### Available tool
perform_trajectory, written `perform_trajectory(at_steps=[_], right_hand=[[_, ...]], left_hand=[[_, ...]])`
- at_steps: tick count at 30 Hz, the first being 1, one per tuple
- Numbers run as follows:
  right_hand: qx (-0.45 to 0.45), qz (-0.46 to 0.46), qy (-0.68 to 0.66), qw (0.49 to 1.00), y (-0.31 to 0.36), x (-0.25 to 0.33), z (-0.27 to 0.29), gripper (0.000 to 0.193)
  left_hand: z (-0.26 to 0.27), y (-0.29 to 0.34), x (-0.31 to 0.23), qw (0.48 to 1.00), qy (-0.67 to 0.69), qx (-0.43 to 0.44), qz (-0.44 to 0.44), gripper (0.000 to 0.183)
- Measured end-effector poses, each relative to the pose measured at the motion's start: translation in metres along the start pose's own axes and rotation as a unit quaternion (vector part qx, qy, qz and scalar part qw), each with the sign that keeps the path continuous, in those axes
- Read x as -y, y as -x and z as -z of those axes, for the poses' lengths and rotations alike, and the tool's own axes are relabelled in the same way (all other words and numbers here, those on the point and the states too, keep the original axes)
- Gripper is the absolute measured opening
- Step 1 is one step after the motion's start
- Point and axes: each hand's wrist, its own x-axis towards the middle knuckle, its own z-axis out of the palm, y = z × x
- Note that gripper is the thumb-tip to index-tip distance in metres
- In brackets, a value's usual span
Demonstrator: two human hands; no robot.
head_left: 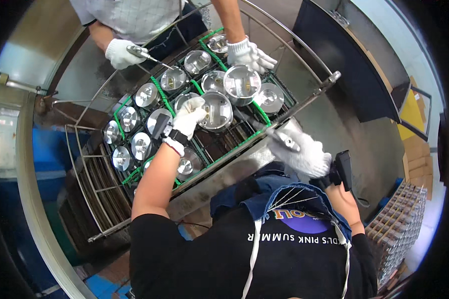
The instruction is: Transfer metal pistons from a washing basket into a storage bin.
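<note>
My left hand [188,118], in a white knit glove, grips the left edge of a shiny metal piston [217,110] with its hollow side up, above the wire rack [219,162]. My right hand [304,155], gloved too, is closed round a metal air blow gun [287,141]. Motion smears the gun; its thin nozzle points left, toward the piston. Several more pistons [141,145] stand in the rack around my left hand. Just right of my piston is another raised piston [242,83], beside a co-worker's gloved hand [248,56].
Across the rack, the co-worker's other hand [122,54] holds a similar blow gun [143,54]. Green cords [162,93] divide the rack, and metal rails [304,42] surround it. A dark bench [346,60] stands at right, above stacked metal parts [396,226].
</note>
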Motion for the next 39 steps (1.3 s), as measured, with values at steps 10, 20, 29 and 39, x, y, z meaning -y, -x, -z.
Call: perform_trajectory(at_steps=[10,20,29,39], right_hand=[[0.060,0.010,0.243,0.968,0.000,0.057,0.025,0.031],[0.012,-0.114,0.291,0.950,0.003,0.058,0.028,0.022],[0.037,-0.206,0.253,0.945,-0.005,0.087,0.026,0.028],[0.173,-0.041,0.328,0.928,-0.035,0.124,-0.030,0.025]], left_hand=[[0.081,0.081,-0.013,0.822,-0.552,0.087,0.107,0.047],[0.058,0.078,0.015,0.755,-0.628,0.138,0.126,0.070],[0.068,0.080,-0.022,0.769,-0.639,0.017,0.022,0.043],[0.072,0.089,-0.078,0.751,-0.644,-0.144,-0.011,0.036]])
